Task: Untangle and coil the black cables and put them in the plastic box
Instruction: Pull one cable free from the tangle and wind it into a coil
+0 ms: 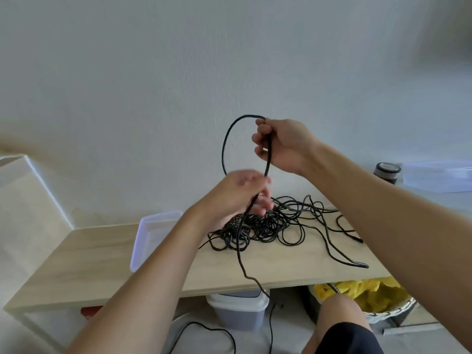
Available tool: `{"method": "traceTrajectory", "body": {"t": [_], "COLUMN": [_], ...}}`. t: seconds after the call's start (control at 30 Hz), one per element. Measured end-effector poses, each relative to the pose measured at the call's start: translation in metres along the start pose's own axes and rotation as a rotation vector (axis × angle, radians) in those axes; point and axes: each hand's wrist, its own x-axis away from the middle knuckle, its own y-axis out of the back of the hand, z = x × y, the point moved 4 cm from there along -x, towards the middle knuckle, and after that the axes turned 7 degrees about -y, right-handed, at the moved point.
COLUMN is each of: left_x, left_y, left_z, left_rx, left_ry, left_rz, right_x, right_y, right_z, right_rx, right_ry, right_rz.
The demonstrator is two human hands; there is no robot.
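Note:
A tangle of black cables [270, 223] lies on the light wooden table [102, 261], with loose ends trailing right and one strand hanging over the front edge. My right hand [283, 144] is raised above the pile and grips a cable loop [226, 139] that arches to its left. Below it, my left hand [240, 195], blurred, has its fingers curled round the same cable where it runs down to the pile. The clear plastic box [153, 233] stands on the table left of the tangle, partly hidden by my left forearm.
A dark lidded jar [387, 172] and a clear container [439, 175] sit at the far right. Under the table are a plastic tub [238, 312], a basket with yellow bags [370, 297] and a cable on the floor [204, 330]. My knee [339, 318] is near the table's front edge.

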Motion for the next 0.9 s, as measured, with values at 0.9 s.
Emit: {"method": "traceTrajectory", "body": {"t": [0.9], "left_x": [-0.01], "left_y": [-0.003], "left_z": [-0.009], "left_rx": [0.191], "left_ry": [-0.07], "left_rz": [-0.205], "right_x": [-0.003], "right_y": [0.0], "right_z": [-0.011], "right_rx": [0.076], "right_ry": [-0.047], "right_rz": [0.052]}}
